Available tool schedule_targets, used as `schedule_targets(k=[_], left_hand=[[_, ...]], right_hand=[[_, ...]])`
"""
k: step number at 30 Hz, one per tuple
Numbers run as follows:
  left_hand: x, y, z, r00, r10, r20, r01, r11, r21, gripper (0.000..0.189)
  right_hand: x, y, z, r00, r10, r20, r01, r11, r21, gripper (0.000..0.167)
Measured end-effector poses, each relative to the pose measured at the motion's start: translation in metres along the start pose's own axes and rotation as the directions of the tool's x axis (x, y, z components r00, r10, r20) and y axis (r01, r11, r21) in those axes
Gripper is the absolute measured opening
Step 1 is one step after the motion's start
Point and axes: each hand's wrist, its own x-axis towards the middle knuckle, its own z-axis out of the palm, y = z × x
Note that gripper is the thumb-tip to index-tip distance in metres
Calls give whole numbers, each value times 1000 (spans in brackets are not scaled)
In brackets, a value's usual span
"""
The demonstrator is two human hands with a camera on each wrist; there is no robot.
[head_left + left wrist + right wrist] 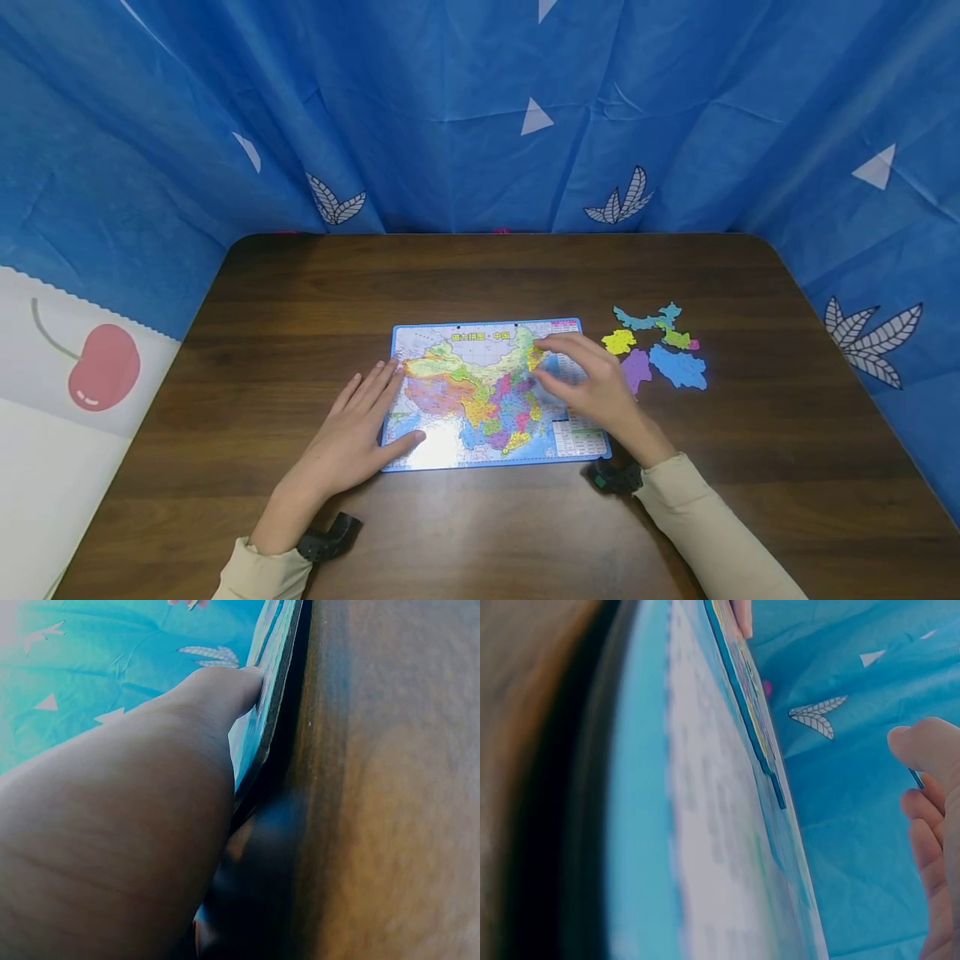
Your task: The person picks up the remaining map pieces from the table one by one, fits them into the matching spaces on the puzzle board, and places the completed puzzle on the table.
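A magnetic map puzzle board [581, 437] with a blue border lies on the table, many coloured pieces on it. My left hand [348, 442] rests on its left side, fingers straight, thumb near the lower edge. In the left wrist view the thumb [244, 686] touches the board. Over the board's right part, my right hand [596, 383] pinches a small yellow puzzle piece [535, 358] between thumb and fingers. From the right wrist, only a thin dark edge of that piece [916, 778] shows, and the hand looks raised off the board.
Loose puzzle pieces lie right of the board: teal [636, 321], yellow [618, 342], green [677, 339], pink [694, 344], purple [636, 369] and blue [678, 367]. The brown wooden table [480, 533] meets a blue curtain [480, 150] at the back and sides.
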Motion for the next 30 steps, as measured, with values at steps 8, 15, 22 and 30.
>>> schedule_targets(k=[8,15,22,30], left_hand=[[0,1,0,1000,3,1,-3,1000,-3,99],[0,1,0,1000,5,2,-5,1000,4,99],[0,-1,1,1000,4,4,-4,1000,5,99],[-1,-1,0,1000,12,-19,-12,1000,5,98]], right_hand=[[-1,-1,2,1000,22,10,-22,1000,7,49],[-1,0,6,1000,16,4,-16,1000,21,50],[-1,3,9,1000,-4,-1,4,1000,29,51],[-1,4,10,999,19,31,-21,999,42,47]])
